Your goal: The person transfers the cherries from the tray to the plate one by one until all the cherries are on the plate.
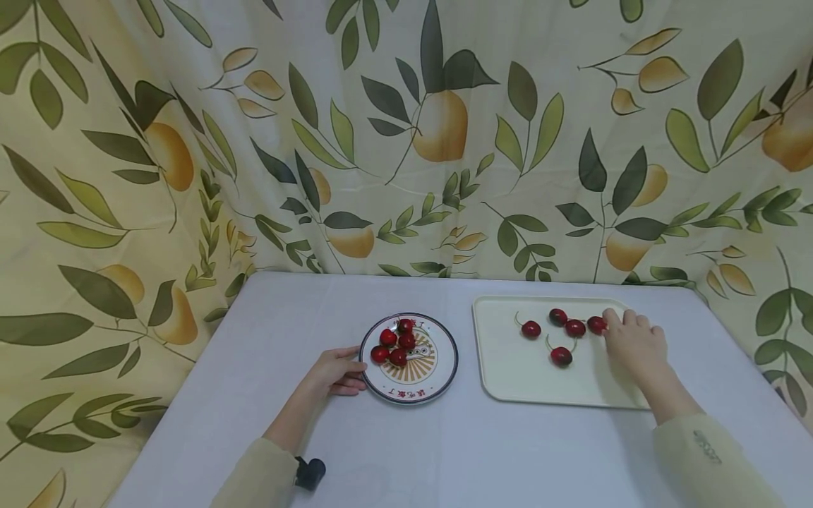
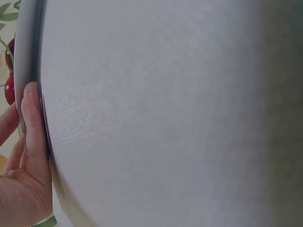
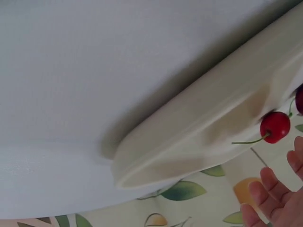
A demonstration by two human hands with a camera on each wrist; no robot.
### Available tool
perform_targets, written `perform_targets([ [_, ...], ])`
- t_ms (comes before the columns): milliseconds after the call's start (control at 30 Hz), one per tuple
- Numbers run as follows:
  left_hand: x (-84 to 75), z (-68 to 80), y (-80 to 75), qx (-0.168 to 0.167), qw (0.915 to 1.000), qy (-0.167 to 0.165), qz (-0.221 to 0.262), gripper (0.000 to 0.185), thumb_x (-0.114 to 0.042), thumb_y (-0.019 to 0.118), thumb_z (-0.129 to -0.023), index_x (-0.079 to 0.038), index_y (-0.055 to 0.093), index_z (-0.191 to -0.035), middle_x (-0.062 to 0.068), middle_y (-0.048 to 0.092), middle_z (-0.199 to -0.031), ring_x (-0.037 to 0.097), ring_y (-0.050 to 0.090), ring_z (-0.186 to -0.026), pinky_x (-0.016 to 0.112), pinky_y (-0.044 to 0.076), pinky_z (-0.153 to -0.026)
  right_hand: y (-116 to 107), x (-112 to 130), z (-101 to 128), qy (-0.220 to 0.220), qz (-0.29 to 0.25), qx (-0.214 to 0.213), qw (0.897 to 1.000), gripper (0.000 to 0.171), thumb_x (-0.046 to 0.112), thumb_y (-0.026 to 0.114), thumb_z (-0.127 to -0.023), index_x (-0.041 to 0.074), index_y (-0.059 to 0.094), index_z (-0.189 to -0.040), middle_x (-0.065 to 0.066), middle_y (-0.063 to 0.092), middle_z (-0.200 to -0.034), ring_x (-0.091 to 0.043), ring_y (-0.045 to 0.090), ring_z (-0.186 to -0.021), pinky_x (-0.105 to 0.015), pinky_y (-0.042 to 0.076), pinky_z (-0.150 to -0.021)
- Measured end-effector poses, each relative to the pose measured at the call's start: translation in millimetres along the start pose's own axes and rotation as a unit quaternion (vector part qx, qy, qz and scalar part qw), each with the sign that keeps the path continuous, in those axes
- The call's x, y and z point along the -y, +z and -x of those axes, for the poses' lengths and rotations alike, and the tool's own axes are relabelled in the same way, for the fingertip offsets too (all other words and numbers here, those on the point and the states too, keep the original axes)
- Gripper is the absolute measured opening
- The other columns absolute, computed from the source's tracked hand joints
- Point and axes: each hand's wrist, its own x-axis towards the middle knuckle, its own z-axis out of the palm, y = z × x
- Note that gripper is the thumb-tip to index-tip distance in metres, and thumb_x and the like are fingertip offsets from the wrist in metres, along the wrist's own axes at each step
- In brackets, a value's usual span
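Right sleeve (image 1: pixel 708 455) nearest | right grip (image 1: pixel 637 346): cherry (image 1: pixel 595 325) leftward at its fingertips; whether clamped, cannot tell | tray (image 1: pixel 508 377): beneath right grip, other cherries (image 1: pixel 562 357) farther left | left grip (image 1: pixel 334 370): pinches plate (image 1: pixel 438 376), plated cherries (image 1: pixel 398 358) just right

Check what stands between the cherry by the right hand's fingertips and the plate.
Left of that cherry, other cherries lie on the tray, then comes its raised rim; past that, nothing visible blocks the plate.
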Motion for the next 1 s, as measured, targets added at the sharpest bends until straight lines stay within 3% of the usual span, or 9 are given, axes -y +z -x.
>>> perform_targets([
  [667,-2.0,6.0,-1.6,0.012,0.9998,0.013,0.004,0.056,-0.011,0.064,-0.084,-0.007,0.043,-0.136,0.01,0.067,-0.073,0.017,0.066,-0.058,0.03,0.057,-0.058,13.5,-27.1,-3.4,0.004,-0.007,0.041,0.999,0.024,0.013,0.045,-0.093,0.0,0.037,-0.111,-0.033,0.038,-0.095,-0.051,0.038,-0.091,-0.059,0.035,-0.07],
  [1000,3.2,-2.3,-0.2,0.003,1.0,0.006,-0.002,0.055,-0.01,0.063,-0.085,-0.007,0.043,-0.136,0.008,0.066,-0.069,0.017,0.065,-0.056,0.031,0.056,-0.056,18.3,-27.3,-3.1,0.007,-0.001,0.055,0.998,0.019,0.011,0.042,-0.094,-0.001,0.04,-0.109,-0.032,0.039,-0.091,-0.049,0.039,-0.087,-0.059,0.036,-0.068],
])
